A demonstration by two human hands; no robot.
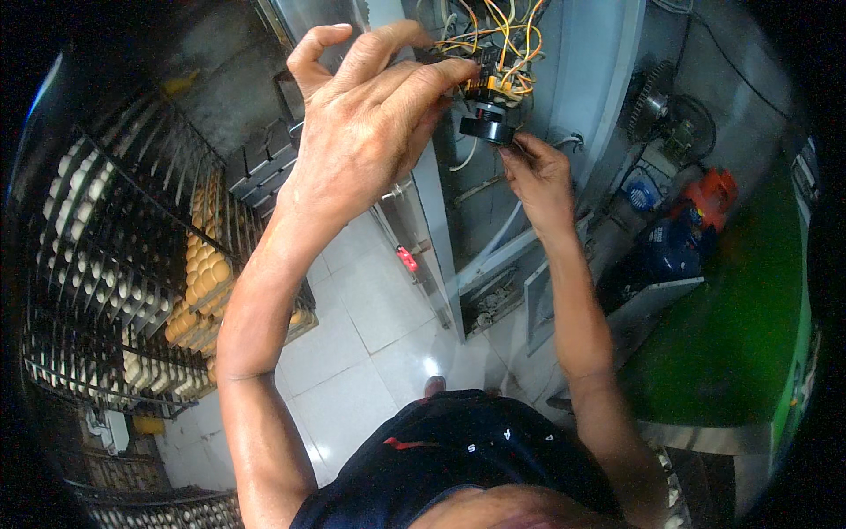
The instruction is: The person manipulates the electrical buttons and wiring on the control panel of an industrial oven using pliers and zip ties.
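Note:
A black electrical component (pixel 487 113) with a wide round black cap hangs at the top centre, against a grey metal cabinet. Yellow, orange and white wires (pixel 527 40) run out of its back. My left hand (pixel 366 119) reaches up to it, thumb and forefinger closed on its wired side, with the other fingers raised and partly bent. Just below the round cap is my right hand (pixel 539 176), its thumb and fingertips pinched together. Whatever those fingertips hold, if anything, is too small to make out.
Around the component stands the grey cabinet (pixel 626 53). Racks of white and brown eggs (pixel 207 269) fill the left side. To the right are a toothed wheel (pixel 650 101), a blue motor (pixel 641 192), an orange object (pixel 708 198) and a green surface (pixel 714 353). White floor tiles (pixel 352 335) lie below.

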